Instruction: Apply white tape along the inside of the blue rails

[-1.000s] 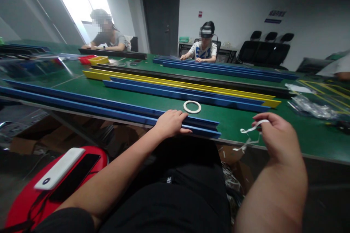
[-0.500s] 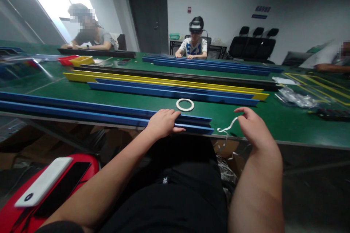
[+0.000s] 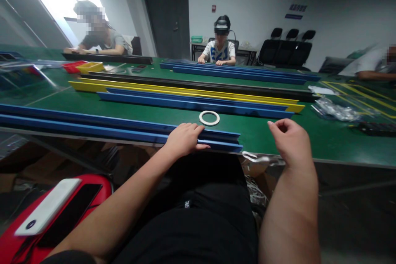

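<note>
My left hand [image 3: 185,139] is wrapped over the right end of a long blue channel profile [image 3: 123,133] along the table's near edge, fingers on top and thumb on the near side. To the right, my right hand [image 3: 291,140] hovers above the green table with its thumb apart from the loosely curled fingers and nothing seen between them. Below it, a blurred thin white strip [image 3: 255,157] is in the air by the table edge. A roll of white tape [image 3: 209,118] lies flat just beyond my left hand.
Beyond the tape lie another blue profile [image 3: 192,105], a yellow one [image 3: 185,93] and a black one [image 3: 198,83]. Clear plastic packaging [image 3: 335,111] sits at right. A red stool [image 3: 102,181] holds a white device [image 3: 46,206] and a dark phone [image 3: 72,214]. Several people sit around the table.
My right hand has let go of the white strip, which has dropped toward the table edge. Its index finger has curled in. My left hand stays on the blue profile.
</note>
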`<state>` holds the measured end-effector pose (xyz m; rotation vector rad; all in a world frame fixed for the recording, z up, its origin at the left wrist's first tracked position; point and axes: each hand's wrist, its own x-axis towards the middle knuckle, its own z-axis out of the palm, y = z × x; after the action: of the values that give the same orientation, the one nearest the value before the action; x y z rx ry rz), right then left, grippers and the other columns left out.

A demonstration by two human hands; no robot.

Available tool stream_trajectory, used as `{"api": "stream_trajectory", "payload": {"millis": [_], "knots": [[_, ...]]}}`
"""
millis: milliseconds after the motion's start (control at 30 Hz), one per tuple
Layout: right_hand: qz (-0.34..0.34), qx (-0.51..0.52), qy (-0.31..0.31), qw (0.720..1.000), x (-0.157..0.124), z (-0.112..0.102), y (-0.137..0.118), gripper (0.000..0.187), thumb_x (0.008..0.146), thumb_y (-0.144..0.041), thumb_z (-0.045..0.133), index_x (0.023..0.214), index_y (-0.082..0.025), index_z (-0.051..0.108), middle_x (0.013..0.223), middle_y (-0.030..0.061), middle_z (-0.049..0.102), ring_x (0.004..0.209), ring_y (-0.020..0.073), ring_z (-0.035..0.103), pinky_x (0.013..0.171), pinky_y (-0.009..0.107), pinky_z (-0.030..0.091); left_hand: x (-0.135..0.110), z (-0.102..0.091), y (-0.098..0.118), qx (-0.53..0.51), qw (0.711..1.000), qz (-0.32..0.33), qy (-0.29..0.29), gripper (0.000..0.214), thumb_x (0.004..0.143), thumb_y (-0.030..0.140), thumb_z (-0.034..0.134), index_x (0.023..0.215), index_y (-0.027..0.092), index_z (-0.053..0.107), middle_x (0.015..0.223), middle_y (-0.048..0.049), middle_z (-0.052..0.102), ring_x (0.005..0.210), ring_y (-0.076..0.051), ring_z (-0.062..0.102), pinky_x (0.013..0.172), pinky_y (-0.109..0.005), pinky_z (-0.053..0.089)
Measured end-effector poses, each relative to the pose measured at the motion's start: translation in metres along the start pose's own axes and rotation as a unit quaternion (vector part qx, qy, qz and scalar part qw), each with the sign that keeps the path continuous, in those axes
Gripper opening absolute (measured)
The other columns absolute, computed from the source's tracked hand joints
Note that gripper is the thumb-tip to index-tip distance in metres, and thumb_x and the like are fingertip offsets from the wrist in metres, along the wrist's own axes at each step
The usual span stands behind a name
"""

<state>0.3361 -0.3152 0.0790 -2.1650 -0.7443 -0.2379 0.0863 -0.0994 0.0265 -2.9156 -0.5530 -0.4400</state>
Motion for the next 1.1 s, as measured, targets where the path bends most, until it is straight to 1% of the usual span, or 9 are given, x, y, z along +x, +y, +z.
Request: {"api": "stream_trajectory", "payload": {"millis": [100,200,300,500,667,800,867,967,1100], "knots": [[-0.003,0.012,0.017,1.000,-0.001,0.000,-0.002,0.043,0.079,-0.062,0.060,0.074,-0.019,0.064,0.066,0.0022,0.061,0.057,0.0152,0.050,0.056,0.029,0.032,0.000,0.000,0.000,0.000,1.000,0.001,0.000,0.067,0.078,0.072,0.057,0.123,0.022,0.055,0.102,-0.0087,0.066,0.098,-0.027,0.062,0.087,-0.038,0.042],[-0.010,0.012,0.014,1.000,-0.001,0.000,-0.005,0.041,0.080,-0.060,0.060,0.076,-0.019,0.065,0.068,0.0023,0.063,0.058,0.0153,0.051,0.057,0.029,0.034,-0.001,0.000,0.000,0.001,1.000,0.002,0.002,0.067,0.079,0.072,0.057,0.123,0.022,0.055,0.102,-0.0084,0.066,0.097,-0.027,0.062,0.087,-0.038,0.042],[-0.026,0.006,-0.006,1.000,-0.002,0.002,-0.007,0.038,0.082,-0.057,0.059,0.078,-0.020,0.066,0.070,0.0020,0.064,0.061,0.0153,0.053,0.058,0.028,0.035,-0.001,0.000,0.000,-0.002,1.000,0.003,0.004,0.067,0.079,0.072,0.057,0.123,0.022,0.055,0.101,-0.0084,0.066,0.097,-0.027,0.062,0.087,-0.038,0.042],[-0.057,0.007,-0.059,0.997,-0.004,0.010,-0.011,0.041,0.085,-0.058,0.054,0.081,-0.019,0.068,0.072,0.0040,0.067,0.062,0.0162,0.056,0.059,0.029,0.035,0.000,0.001,-0.001,-0.002,1.000,0.000,0.008,0.067,0.077,0.072,0.059,0.121,0.021,0.056,0.100,-0.0086,0.067,0.097,-0.027,0.062,0.087,-0.038,0.042],[-0.086,0.007,-0.079,0.993,-0.009,0.020,-0.021,0.037,0.088,-0.054,0.052,0.082,-0.020,0.067,0.075,0.0036,0.067,0.065,0.0161,0.056,0.061,0.029,0.036,0.000,0.001,-0.002,-0.005,1.000,0.004,0.006,0.067,0.078,0.073,0.058,0.120,0.021,0.057,0.100,-0.0090,0.067,0.097,-0.027,0.062,0.087,-0.038,0.042],[-0.147,0.012,-0.092,0.985,-0.019,0.040,-0.039,0.031,0.092,-0.045,0.048,0.085,-0.020,0.066,0.082,0.0047,0.068,0.073,0.0177,0.058,0.066,0.029,0.038,0.001,0.001,-0.003,-0.007,1.000,0.006,0.003,0.068,0.077,0.074,0.057,0.120,0.021,0.057,0.100,-0.0093,0.067,0.096,-0.028,0.063,0.086,-0.039,0.043],[-0.191,0.012,-0.095,0.977,-0.027,0.056,-0.050,0.027,0.093,-0.038,0.046,0.088,-0.020,0.065,0.090,0.0062,0.069,0.083,0.0192,0.060,0.073,0.030,0.040,0.001,0.002,-0.002,-0.006,1.000,0.006,0.003,0.069,0.077,0.073,0.058,0.121,0.020,0.057,0.100,-0.0093,0.067,0.096,-0.028,0.063,0.086,-0.039,0.043],[-0.249,-0.003,-0.126,0.960,-0.042,0.083,-0.065,0.023,0.095,-0.031,0.044,0.094,-0.020,0.065,0.097,0.0073,0.068,0.093,0.0199,0.059,0.083,0.030,0.040,0.001,0.003,-0.002,-0.007,1.000,0.002,0.010,0.069,0.077,0.072,0.058,0.122,0.020,0.057,0.101,-0.0098,0.068,0.096,-0.028,0.063,0.087,-0.040,0.043],[-0.281,-0.049,-0.162,0.945,-0.055,0.110,-0.077,0.022,0.096,-0.029,0.043,0.101,-0.021,0.063,0.100,0.0067,0.066,0.094,0.0192,0.058,0.085,0.029,0.039,0.000,0.003,-0.003,-0.017,1.000,0.004,0.015,0.068,0.078,0.070,0.060,0.123,0.020,0.056,0.102,-0.0104,0.068,0.097,-0.029,0.064,0.087,-0.040,0.043]]}}
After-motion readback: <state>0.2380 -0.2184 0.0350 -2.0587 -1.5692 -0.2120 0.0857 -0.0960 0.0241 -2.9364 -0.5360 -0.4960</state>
